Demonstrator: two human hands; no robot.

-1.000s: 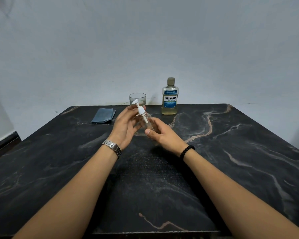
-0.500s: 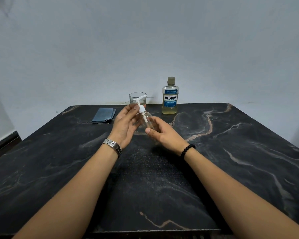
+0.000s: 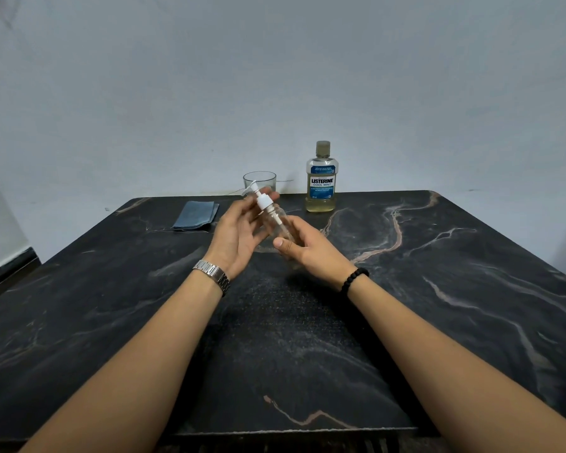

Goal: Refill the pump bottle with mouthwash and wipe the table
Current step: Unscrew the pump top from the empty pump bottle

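Observation:
A small clear pump bottle (image 3: 280, 223) is held tilted above the middle of the black marble table (image 3: 438, 289). My right hand (image 3: 304, 248) grips its body from below and right. My left hand (image 3: 239, 232) has its fingers around the white pump head (image 3: 262, 200), which sticks up out of the bottle's neck with its tube showing inside. A Listerine mouthwash bottle (image 3: 321, 179) with yellowish liquid low in it stands capped at the back of the table. A folded grey-blue cloth (image 3: 196, 215) lies at the back left.
An empty clear glass (image 3: 259, 182) stands at the table's back edge, behind my left hand. A plain wall rises right behind the table. A dark ledge (image 3: 4, 269) runs along the left side.
The white pump head has turned and risen a little out of the bottle's neck between my left fingers. Both hands stay in about the same place.

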